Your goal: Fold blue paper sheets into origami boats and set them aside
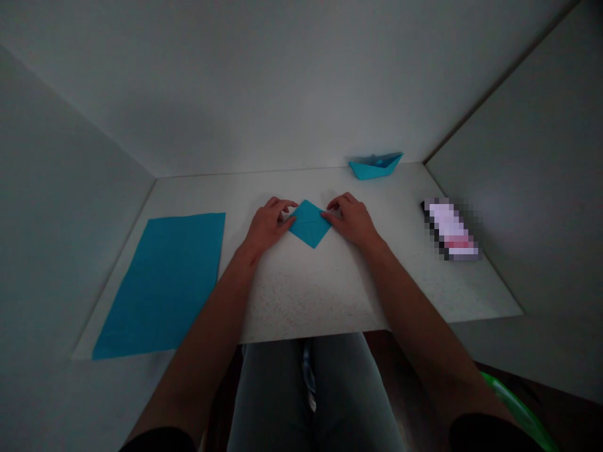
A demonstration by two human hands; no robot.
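A small diamond of folded blue paper [310, 230] lies on the white table in front of me, with crease lines across its middle. At its left corner, my left hand [270, 222] pinches the edge between thumb and curled fingers. My right hand [352, 220] has its thumb on top of the right corner, the fingers bent around behind it. Both hands rest low, close to the tabletop. The parts of the corners beneath the thumbs are hidden.
A large sheet of blue paper [164, 282] lies at the left, partly beneath my left forearm. Against the back wall stands a blue paper boat [375, 168]. A blurred-out phone [450, 229] sits at the right. White walls enclose the table [301, 307] on three sides.
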